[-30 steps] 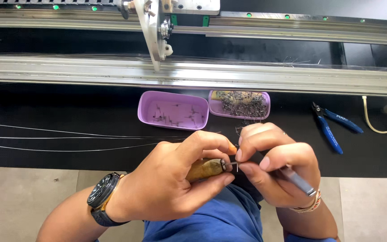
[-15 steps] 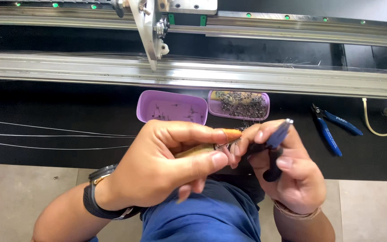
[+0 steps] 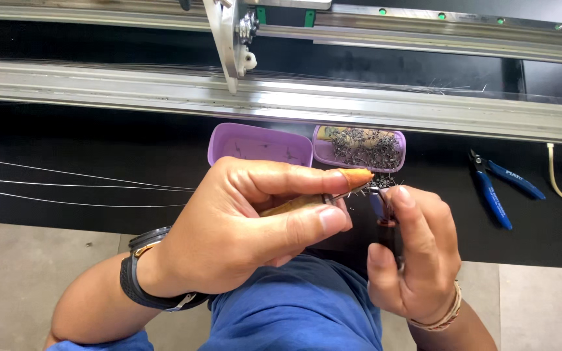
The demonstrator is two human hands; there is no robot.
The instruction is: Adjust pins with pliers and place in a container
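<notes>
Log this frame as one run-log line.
left hand: grips wooden-handled tool | right hand: holds small blue-handled tool at its tip | behind: two purple trays | blue pliers on bench

The left hand (image 3: 248, 227) hides most of the wooden-handled tool (image 3: 294, 205).
</notes>
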